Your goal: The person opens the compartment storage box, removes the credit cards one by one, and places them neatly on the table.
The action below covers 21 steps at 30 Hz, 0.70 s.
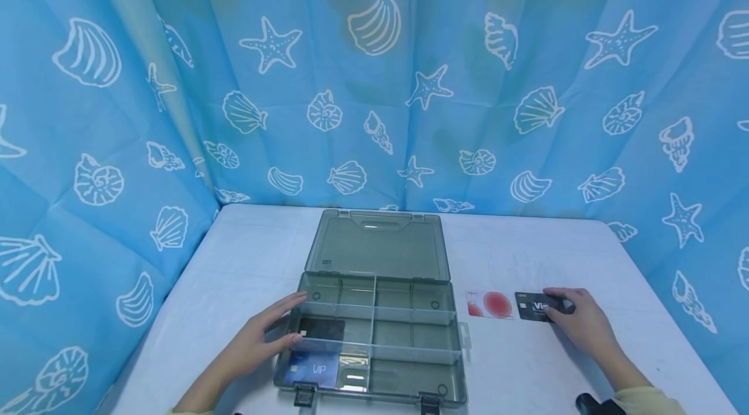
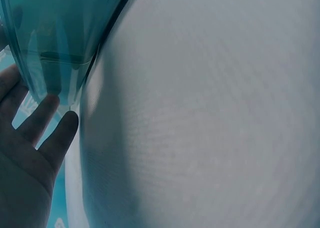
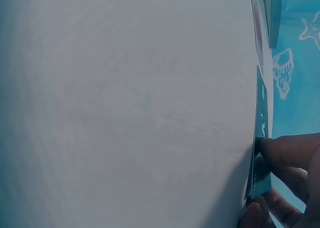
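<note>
A grey translucent compartment box (image 1: 417, 353) stands on the table with its lid (image 1: 377, 246) folded back. Against its left side rests my left hand (image 1: 257, 337), with thumb and forefinger at the rim; the left wrist view shows the other fingers (image 2: 60, 135) stretched out beside the box wall. Inside the left compartments lie a black card (image 1: 322, 329), a blue VIP card (image 1: 313, 369) and a gold card (image 1: 354, 373). To the right of the box, my right hand (image 1: 585, 324) pinches a black VIP card (image 1: 531, 306) by its right end. The right wrist view shows that card (image 3: 261, 175) slightly raised at the held end.
A white and red card (image 1: 490, 304) lies flat between the box and the black VIP card. Two dark latches (image 1: 304, 395) hang at the box's front edge. Blue curtains (image 1: 374, 77) with shell prints surround the white table (image 1: 526, 246).
</note>
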Each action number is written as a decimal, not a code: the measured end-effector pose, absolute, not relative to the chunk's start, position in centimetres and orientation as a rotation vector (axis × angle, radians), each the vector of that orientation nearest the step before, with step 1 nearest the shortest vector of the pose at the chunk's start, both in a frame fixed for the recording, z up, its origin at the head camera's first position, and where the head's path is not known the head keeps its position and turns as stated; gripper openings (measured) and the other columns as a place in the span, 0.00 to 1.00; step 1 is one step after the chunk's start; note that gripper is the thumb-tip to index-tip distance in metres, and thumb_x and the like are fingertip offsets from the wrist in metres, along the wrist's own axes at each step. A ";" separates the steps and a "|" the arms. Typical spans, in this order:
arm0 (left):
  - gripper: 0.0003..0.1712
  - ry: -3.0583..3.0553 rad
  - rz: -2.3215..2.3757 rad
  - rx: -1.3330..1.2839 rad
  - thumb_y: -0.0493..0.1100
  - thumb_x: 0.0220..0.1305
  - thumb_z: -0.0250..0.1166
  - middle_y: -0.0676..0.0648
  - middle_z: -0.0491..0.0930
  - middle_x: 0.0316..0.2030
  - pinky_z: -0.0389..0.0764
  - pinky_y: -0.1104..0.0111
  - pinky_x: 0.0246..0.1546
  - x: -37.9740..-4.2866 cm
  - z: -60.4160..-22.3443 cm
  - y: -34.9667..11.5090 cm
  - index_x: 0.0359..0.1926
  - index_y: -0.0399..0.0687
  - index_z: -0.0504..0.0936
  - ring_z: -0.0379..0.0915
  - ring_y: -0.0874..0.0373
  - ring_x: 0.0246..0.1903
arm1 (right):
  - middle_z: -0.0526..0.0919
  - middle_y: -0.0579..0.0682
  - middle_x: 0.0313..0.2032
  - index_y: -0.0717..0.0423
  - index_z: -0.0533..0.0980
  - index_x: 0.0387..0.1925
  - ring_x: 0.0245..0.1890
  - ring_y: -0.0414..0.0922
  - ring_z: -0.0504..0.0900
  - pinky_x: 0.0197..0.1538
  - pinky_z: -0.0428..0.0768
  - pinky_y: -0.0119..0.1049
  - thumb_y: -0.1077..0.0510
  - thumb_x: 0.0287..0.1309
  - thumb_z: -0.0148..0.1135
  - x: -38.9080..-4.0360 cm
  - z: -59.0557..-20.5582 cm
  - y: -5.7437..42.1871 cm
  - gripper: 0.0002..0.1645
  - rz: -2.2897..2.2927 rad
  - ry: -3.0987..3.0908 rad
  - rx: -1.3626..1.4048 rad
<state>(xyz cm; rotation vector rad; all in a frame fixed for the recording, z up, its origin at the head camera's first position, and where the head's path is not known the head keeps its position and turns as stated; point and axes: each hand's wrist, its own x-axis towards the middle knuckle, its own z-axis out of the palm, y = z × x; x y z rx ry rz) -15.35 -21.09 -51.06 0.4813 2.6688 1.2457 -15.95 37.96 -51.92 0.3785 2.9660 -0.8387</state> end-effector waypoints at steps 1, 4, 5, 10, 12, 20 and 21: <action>0.41 2.671 1.244 0.481 0.58 0.64 0.71 0.49 0.63 0.75 0.62 0.41 0.72 -15.4 -51.1 -21.1 0.75 0.56 0.68 0.56 0.43 0.75 | 0.65 0.74 0.61 0.66 0.73 0.64 0.62 0.74 0.65 0.64 0.67 0.72 0.55 0.65 0.67 -16.0 -52.0 37.9 0.30 -0.835 2.974 0.380; 0.41 2.675 1.241 0.482 0.58 0.64 0.71 0.49 0.63 0.75 0.62 0.41 0.72 -15.4 -51.2 -21.1 0.75 0.57 0.68 0.56 0.43 0.75 | 0.64 0.75 0.61 0.67 0.74 0.63 0.60 0.73 0.67 0.62 0.70 0.71 0.56 0.64 0.68 -15.9 -52.1 37.8 0.30 -0.832 2.999 0.373; 0.41 2.676 1.240 0.482 0.58 0.64 0.71 0.49 0.63 0.75 0.62 0.41 0.72 -15.4 -51.2 -21.1 0.75 0.57 0.68 0.56 0.43 0.75 | 0.64 0.75 0.61 0.67 0.74 0.62 0.58 0.72 0.68 0.61 0.72 0.70 0.56 0.64 0.68 -15.9 -52.1 37.7 0.30 -0.832 3.005 0.373; 0.41 2.676 1.240 0.483 0.58 0.64 0.71 0.49 0.63 0.75 0.62 0.41 0.72 -15.3 -51.2 -21.1 0.75 0.57 0.68 0.56 0.43 0.75 | 0.64 0.74 0.59 0.67 0.73 0.63 0.50 0.66 0.73 0.52 0.78 0.63 0.57 0.64 0.67 -15.8 -52.2 37.6 0.30 -0.841 3.000 0.392; 0.41 2.673 1.242 0.483 0.58 0.64 0.71 0.48 0.63 0.75 0.61 0.41 0.72 -15.3 -51.2 -21.1 0.75 0.56 0.68 0.56 0.42 0.75 | 0.65 0.74 0.59 0.67 0.73 0.63 0.49 0.65 0.74 0.51 0.79 0.61 0.57 0.64 0.68 -15.8 -52.2 37.6 0.30 -0.845 2.997 0.401; 0.41 2.668 1.244 0.477 0.58 0.64 0.71 0.49 0.63 0.75 0.62 0.41 0.72 -15.3 -51.0 -21.0 0.75 0.56 0.68 0.56 0.43 0.75 | 0.66 0.72 0.57 0.67 0.72 0.63 0.48 0.64 0.75 0.49 0.81 0.59 0.57 0.63 0.69 -15.8 -52.4 37.8 0.31 -0.857 3.005 0.430; 0.41 2.668 1.245 0.478 0.58 0.64 0.71 0.49 0.63 0.75 0.62 0.41 0.72 -15.3 -51.1 -21.1 0.75 0.57 0.68 0.56 0.43 0.75 | 0.66 0.72 0.57 0.67 0.72 0.63 0.48 0.64 0.75 0.49 0.81 0.59 0.57 0.63 0.69 -15.8 -52.4 37.8 0.31 -0.859 3.006 0.430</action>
